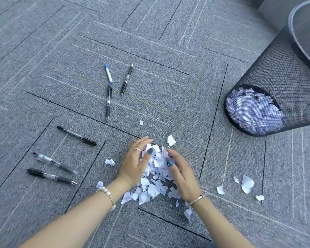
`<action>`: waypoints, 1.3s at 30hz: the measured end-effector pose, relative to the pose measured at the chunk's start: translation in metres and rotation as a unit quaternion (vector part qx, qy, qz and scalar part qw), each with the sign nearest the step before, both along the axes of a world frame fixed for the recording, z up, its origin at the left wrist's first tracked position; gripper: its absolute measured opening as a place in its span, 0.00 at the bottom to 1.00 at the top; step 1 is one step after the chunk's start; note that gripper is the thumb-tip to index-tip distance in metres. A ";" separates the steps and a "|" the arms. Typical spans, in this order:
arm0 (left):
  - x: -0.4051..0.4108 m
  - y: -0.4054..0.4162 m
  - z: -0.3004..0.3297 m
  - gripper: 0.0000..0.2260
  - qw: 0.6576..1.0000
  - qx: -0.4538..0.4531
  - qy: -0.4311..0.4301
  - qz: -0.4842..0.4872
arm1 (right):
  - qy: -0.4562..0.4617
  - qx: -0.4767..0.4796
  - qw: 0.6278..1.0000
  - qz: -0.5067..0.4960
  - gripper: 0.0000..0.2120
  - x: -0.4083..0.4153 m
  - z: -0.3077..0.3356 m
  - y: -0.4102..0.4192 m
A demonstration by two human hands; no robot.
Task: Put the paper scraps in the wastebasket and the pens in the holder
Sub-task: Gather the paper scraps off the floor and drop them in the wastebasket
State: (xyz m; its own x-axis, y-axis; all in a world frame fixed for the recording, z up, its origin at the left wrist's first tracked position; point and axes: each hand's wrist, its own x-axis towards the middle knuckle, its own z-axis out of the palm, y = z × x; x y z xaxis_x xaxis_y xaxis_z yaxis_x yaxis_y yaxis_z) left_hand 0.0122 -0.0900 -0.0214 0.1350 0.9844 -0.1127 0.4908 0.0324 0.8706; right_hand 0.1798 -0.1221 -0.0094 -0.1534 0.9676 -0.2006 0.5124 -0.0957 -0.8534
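A pile of white paper scraps [155, 185] lies on the grey carpet between my hands. My left hand [135, 164] lies against the pile's left side with fingers nearly straight. My right hand [182, 173] lies against its right side, fingers relaxed. Neither hand grips anything that I can see. Loose scraps lie at the right [247, 184] and the left [109, 161]. Several pens lie on the carpet: a blue-and-white one [108, 74], black ones [127, 80] [108, 102] [76, 135], and two at the left [55, 162] [51, 176]. No pen holder is in view.
A black mesh wastebasket [283, 83] stands at the right, with white scraps showing through its mesh at the bottom. Grey carpet tiles [43, 51] stretch all around.
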 end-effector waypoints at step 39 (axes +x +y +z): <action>0.033 0.020 0.033 0.16 0.999 -0.035 0.032 0.017 | -0.097 0.000 0.994 -0.056 0.36 0.045 0.008 -0.014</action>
State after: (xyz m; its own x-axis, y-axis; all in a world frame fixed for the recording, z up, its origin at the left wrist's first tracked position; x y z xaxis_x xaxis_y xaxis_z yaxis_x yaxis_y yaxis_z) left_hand 0.0454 -0.0697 0.0117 0.0922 0.9776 -0.1893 0.5425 0.1101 0.8328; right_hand 0.2249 -0.1362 -0.0016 -0.0036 0.9765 -0.2155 0.6530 -0.1610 -0.7401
